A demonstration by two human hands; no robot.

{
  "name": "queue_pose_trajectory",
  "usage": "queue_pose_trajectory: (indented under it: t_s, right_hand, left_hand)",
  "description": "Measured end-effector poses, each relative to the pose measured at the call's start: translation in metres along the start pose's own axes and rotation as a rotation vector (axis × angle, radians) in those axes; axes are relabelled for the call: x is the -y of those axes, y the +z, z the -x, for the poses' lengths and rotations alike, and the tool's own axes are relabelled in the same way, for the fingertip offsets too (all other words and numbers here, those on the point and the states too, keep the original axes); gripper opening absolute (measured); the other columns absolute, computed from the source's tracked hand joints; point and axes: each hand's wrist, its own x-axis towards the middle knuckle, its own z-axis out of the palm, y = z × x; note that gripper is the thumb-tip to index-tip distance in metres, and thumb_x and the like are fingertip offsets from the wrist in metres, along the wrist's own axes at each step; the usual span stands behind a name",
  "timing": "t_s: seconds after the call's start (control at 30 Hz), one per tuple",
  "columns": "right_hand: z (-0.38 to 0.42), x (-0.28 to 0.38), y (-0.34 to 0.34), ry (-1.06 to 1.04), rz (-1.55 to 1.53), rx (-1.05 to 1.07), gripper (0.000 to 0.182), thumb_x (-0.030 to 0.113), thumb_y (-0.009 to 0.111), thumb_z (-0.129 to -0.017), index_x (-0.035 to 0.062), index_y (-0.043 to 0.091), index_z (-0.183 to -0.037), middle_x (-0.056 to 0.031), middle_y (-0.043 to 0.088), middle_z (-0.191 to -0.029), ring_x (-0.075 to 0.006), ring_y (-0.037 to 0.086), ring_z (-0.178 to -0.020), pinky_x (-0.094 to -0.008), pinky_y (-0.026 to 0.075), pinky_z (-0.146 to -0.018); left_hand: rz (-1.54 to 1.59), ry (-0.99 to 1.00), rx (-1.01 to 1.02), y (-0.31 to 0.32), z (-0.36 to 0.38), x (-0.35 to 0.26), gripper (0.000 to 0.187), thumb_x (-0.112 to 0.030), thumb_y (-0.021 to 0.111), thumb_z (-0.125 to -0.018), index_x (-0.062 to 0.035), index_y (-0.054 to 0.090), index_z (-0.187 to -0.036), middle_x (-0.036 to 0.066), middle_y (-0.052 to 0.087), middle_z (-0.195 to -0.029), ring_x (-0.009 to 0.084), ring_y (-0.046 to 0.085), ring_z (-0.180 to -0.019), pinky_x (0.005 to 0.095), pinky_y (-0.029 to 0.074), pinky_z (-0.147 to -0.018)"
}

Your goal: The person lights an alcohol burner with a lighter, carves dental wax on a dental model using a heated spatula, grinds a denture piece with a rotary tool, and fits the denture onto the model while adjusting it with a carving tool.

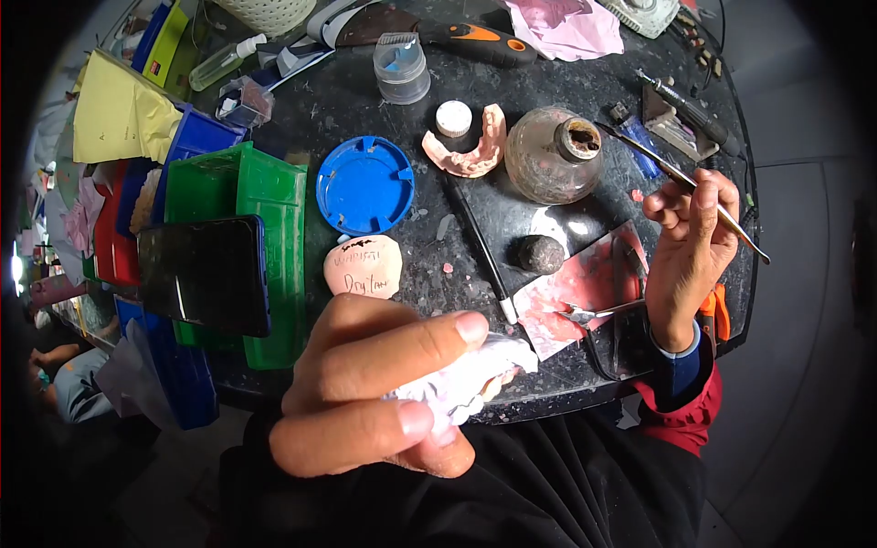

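In the foreground my left hand [361, 388] is closed round a crumpled white tissue [461, 379]. A few yellowish, tooth-like shapes show at its lower edge; the rest is hidden by my fingers. Over at the right, my right hand [696, 239] pinches a thin metal dental wax carver [665, 166], tilted with its far end near the mouth of a glass spirit lamp [548, 163]. Below lies a pink wax sheet [553, 320] with metal pliers [594, 313] on it and a dark round lump [540, 254] beside it.
A pink arch-shaped dental cast [475, 151], a blue lid [365, 186] and a cast with handwriting [363, 267] lie on the dark table. A black pen-like stick [475, 237] lies between. At left, a phone [201, 274] rests on a green bin [285, 196].
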Motion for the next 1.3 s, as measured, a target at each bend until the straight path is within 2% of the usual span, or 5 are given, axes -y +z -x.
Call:
queue_pose_trajectory:
  t_s: [0.23,0.4,0.7,0.97,1.3]
  right_hand:
    - [0.0,0.001,0.001,0.008,0.009,-0.008,0.018,0.013,0.052,-0.09,-0.0007,0.051,-0.1,-0.0148,0.06,-0.08,-0.0224,0.064,-0.063,-0.0286,0.054,-0.057]
    - [0.0,0.001,0.0,0.017,0.011,-0.01,0.018,0.014,0.052,-0.09,-0.0005,0.051,-0.1,-0.0146,0.06,-0.079,-0.0215,0.064,-0.062,-0.0284,0.053,-0.058]
    - [0.002,-0.001,0.001,0.017,0.076,-0.026,0.021,0.019,0.047,-0.093,0.0001,0.051,-0.102,-0.0106,0.058,-0.078,-0.0159,0.058,-0.064,-0.0237,0.048,-0.058]
    - [0.0,-0.001,-0.001,0.007,0.026,-0.008,0.019,0.016,0.049,-0.091,-0.0005,0.049,-0.102,-0.0166,0.061,-0.08,-0.0209,0.063,-0.064,-0.0269,0.052,-0.061]
    - [0.0,0.0,-0.001,0.023,0.049,-0.024,0.02,0.017,0.049,-0.092,-0.0003,0.05,-0.102,-0.0151,0.06,-0.079,-0.0191,0.061,-0.063,-0.0259,0.05,-0.059]
  left_hand:
    - [-0.062,0.101,-0.065,0.004,0.002,0.001,0.032,-0.004,0.062,-0.073,-0.0072,0.036,-0.092,0.02,0.063,-0.087,0.0184,0.046,-0.051,0.0247,0.039,-0.044]
    - [0.109,-0.109,0.064,-0.009,-0.001,0.001,0.03,-0.003,0.059,-0.07,-0.0058,0.037,-0.09,0.024,0.061,-0.089,0.0177,0.047,-0.053,0.0275,0.04,-0.05]
    - [0.369,-0.318,-0.12,-0.006,0.001,0.008,0.027,-0.007,0.05,-0.071,-0.0014,0.037,-0.094,0.028,0.059,-0.088,0.0158,0.053,-0.064,0.0263,0.043,-0.061]
    - [0.309,-0.279,-0.108,-0.005,0.003,0.013,0.025,-0.006,0.05,-0.071,-0.0003,0.043,-0.094,0.026,0.059,-0.086,0.017,0.055,-0.065,0.0273,0.042,-0.058]
    - [0.267,-0.252,-0.056,-0.008,0.003,0.015,0.021,-0.004,0.051,-0.071,-0.003,0.046,-0.091,0.026,0.059,-0.088,0.0164,0.051,-0.062,0.0289,0.042,-0.057]
